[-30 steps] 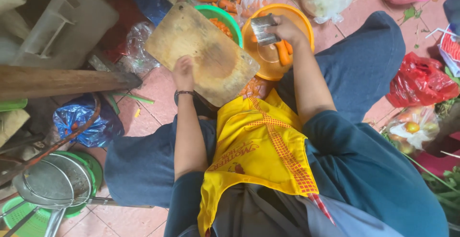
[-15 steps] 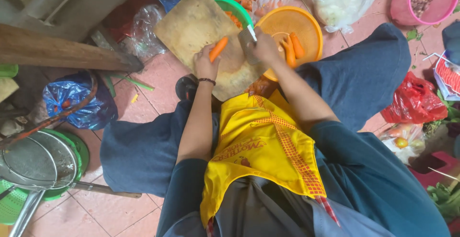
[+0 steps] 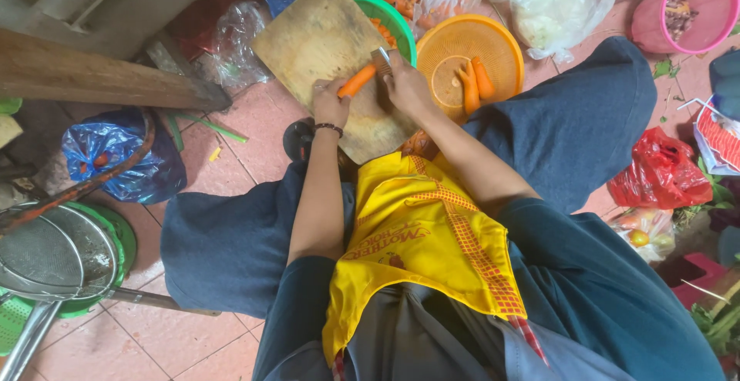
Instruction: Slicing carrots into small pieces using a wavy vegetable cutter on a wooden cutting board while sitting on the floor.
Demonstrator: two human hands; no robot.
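At lower left lies a wire strainer (image 3: 46, 254). Toward upper centre, the left hand (image 3: 330, 105) now pins 1 carrot (image 3: 356, 82) onto the wooden cutting board (image 3: 312, 38), no longer lifted; the right hand (image 3: 405, 87) grips a knife (image 3: 381, 62) against it. Right of them, 2 carrots (image 3: 476, 82) sit in the orange basket (image 3: 501, 42).

Yellow apron (image 3: 420, 234) with orange checked trim, dark blue trousers (image 3: 231, 234), black wristband (image 3: 328, 127)
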